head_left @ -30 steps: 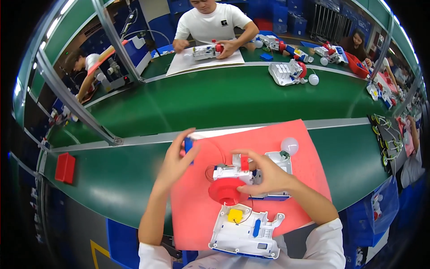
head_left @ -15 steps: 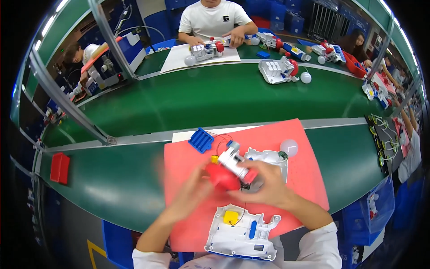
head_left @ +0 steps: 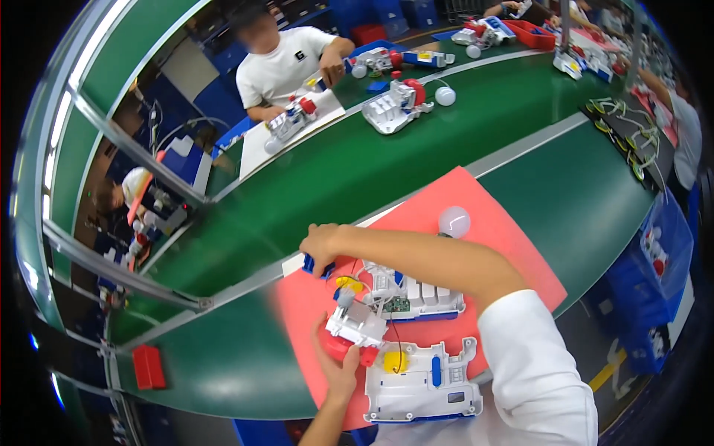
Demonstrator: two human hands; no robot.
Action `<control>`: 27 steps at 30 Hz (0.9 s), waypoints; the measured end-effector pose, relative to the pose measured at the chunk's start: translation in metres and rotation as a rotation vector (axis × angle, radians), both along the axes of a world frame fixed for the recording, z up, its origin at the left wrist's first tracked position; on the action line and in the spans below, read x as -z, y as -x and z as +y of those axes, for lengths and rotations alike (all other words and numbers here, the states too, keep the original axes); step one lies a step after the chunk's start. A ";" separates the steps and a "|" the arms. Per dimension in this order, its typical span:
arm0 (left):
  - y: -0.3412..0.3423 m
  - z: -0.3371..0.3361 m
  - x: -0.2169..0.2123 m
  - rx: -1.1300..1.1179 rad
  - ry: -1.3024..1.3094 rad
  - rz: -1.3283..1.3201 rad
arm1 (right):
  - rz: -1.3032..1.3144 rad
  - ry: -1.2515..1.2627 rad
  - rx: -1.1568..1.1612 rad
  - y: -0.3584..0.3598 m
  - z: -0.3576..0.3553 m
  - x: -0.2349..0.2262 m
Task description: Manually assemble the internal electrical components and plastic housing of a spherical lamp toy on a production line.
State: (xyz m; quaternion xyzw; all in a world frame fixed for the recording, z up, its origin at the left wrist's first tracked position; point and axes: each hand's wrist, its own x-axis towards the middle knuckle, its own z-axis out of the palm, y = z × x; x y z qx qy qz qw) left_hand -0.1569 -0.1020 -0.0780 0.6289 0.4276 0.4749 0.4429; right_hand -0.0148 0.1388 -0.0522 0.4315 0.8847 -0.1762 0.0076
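In my left hand is a white gear housing with red round parts, held over the red mat. My right arm crosses in front of me, and the fingers of my right hand close on a slotted blue plastic tray at the mat's far-left edge. Thin wires and a yellow piece lie between the tray and the housing. A white shell half with a yellow block lies open nearest me. Beyond it sits another white shell with a green circuit board, partly hidden under my forearm.
A white ball rests on the mat's far side. To the left stands a red bin. Across the green belt, a person handles a similar assembly. Another assembly sits on the belt. Cables lie at right.
My right hand has let go of the gear housing and gone far left to the blue tray. My left hand keeps the housing, now lower and nearer the shell half. The view has turned.
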 end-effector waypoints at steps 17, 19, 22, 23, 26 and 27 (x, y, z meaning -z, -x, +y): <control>0.022 0.053 -0.001 0.023 0.005 0.012 | 1.535 0.157 0.315 -0.246 -0.273 -0.092; 0.005 0.079 -0.017 0.106 -0.079 0.028 | 1.162 0.313 0.681 -0.266 -0.314 -0.080; -0.017 0.106 -0.043 0.256 -0.005 0.123 | 0.897 0.175 0.926 -0.263 -0.330 -0.035; -0.021 0.115 -0.048 0.300 0.022 0.130 | 0.686 0.150 0.937 -0.258 -0.325 -0.043; -0.032 0.132 -0.066 0.413 0.043 0.188 | 0.351 0.126 1.004 -0.227 -0.301 -0.073; -0.038 0.133 -0.071 0.431 0.034 0.251 | 0.271 -0.056 0.875 -0.220 -0.296 -0.078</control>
